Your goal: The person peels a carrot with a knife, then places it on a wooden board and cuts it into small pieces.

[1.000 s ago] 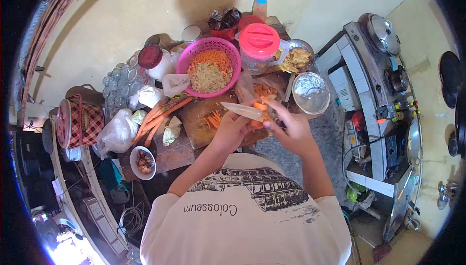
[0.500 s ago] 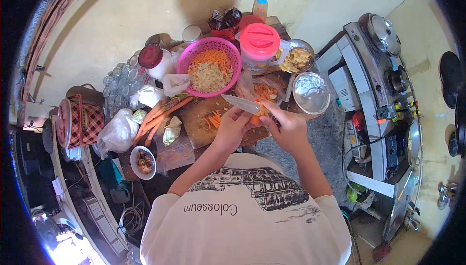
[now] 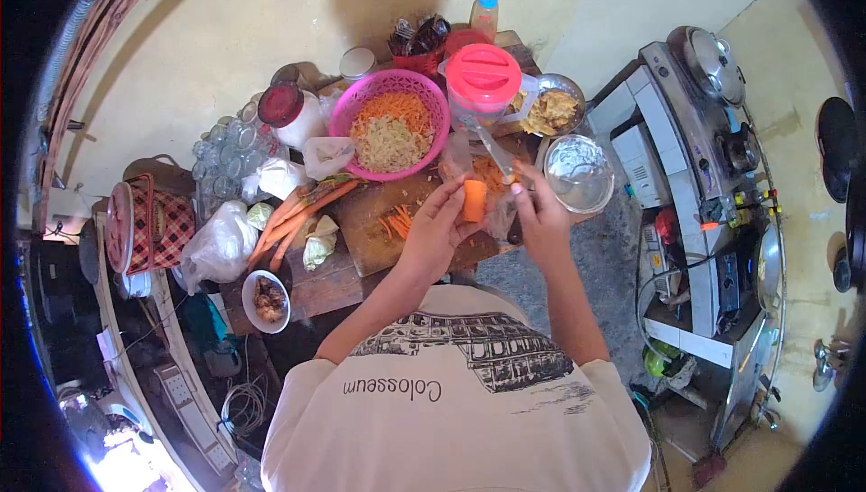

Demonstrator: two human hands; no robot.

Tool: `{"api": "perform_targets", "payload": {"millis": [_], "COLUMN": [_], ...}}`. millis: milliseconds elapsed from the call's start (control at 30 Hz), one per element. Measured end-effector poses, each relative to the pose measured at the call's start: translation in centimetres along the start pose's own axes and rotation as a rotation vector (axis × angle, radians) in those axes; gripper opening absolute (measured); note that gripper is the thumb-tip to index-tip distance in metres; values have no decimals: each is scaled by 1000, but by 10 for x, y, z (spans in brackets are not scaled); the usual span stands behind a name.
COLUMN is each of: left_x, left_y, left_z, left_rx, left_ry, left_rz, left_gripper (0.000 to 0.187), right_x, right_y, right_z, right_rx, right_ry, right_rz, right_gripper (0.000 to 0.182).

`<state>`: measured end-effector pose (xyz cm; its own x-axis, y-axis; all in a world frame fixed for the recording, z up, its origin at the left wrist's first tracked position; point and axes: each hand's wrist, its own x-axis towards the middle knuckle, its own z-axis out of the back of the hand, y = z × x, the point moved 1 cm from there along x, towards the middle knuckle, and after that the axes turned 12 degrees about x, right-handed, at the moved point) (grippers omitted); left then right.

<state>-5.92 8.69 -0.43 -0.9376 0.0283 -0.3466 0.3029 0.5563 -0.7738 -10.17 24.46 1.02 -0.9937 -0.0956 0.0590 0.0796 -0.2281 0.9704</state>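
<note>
My left hand (image 3: 435, 226) grips a short, thick piece of carrot (image 3: 474, 202) upright between thumb and fingers. In my right hand (image 3: 544, 221) is a knife (image 3: 492, 147), its blade angled up and away beside the carrot, apart from it. Below them lies a plastic bag with orange peelings (image 3: 490, 174), partly hidden by my hands. Cut carrot sticks (image 3: 395, 222) rest on the wooden cutting board (image 3: 361, 238) left of my left hand. Farther left are several whole carrots (image 3: 293, 214) and a cabbage wedge (image 3: 319, 244).
A pink basket (image 3: 339, 104) holds shredded carrot and pale shreds. Behind my hands stands a pitcher with a red lid (image 3: 483, 71). At right are a bowl of yellowish food (image 3: 552, 111) and a round clear-lidded container (image 3: 579, 174). A small white bowl (image 3: 267, 303) sits near the left front edge.
The knife has swung off the carrot piece, its blade now pointing up and away. My right hand has shifted slightly right, and the carrot in my left hand has turned more upright.
</note>
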Motion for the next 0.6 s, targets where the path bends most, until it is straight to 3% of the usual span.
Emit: {"api": "perform_targets", "payload": {"millis": [167,233,300,400,600], "left_x": [2,2,1,0,-2], "left_y": [3,7,6,0,-4], "left_z": [7,12,11,9,10], "left_rx": [-98,-122,-162,-191,-73], "left_ry": [94,184,234,264,276], "left_rz": [56,22,12,9,-10], "left_gripper": [42,43,43,44,55], "right_x": [-3,-8,-12,-15,-18], "right_y": [7,28,41,38,39], "right_z": [11,14,17,15,16], "right_rx": [-37,-128,-255,-178,-206], "right_ry": [232,355,479,454,458], "right_rz": [189,156,-21,155,229], "right_gripper": [45,51,58,63,65]}}
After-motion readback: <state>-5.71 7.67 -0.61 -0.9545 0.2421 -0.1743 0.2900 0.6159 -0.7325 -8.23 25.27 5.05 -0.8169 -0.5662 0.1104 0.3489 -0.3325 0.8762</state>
